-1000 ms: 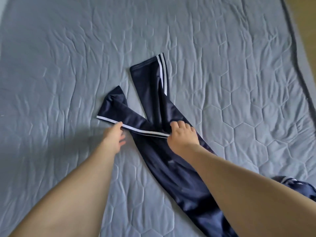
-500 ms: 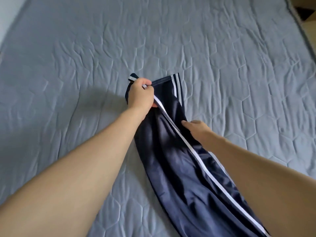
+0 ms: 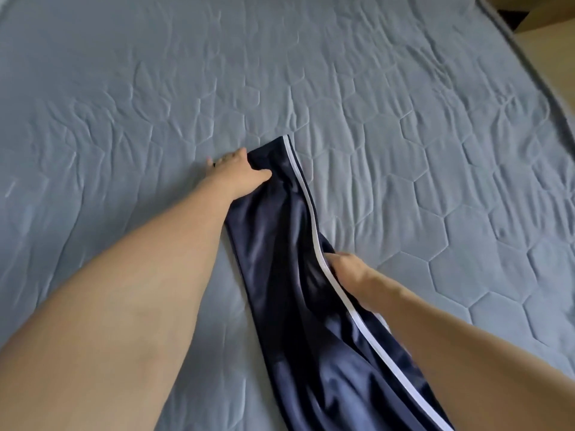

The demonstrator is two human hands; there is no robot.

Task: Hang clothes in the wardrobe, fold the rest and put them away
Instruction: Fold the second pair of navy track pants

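Trousers (image 3: 280,259), navy with a white side stripe, lie lengthwise on the grey quilted bed cover (image 3: 124,104). Left hand (image 3: 239,174) pinches their far end, thumb on top. Right hand (image 3: 348,269) grips the striped edge midway.

A grey-blue quilted bed cover (image 3: 342,88) is lying spread across nearly the whole view, its stitching forming hexagonal cells that are showing most clearly at the right and near right. Fine creases are running through the fabric at the centre and far left. A darker piped edge (image 3: 535,76) is bordering the cover along the far right. Beyond that edge, a strip of pale wooden floor (image 3: 557,48) is showing in the far right corner.
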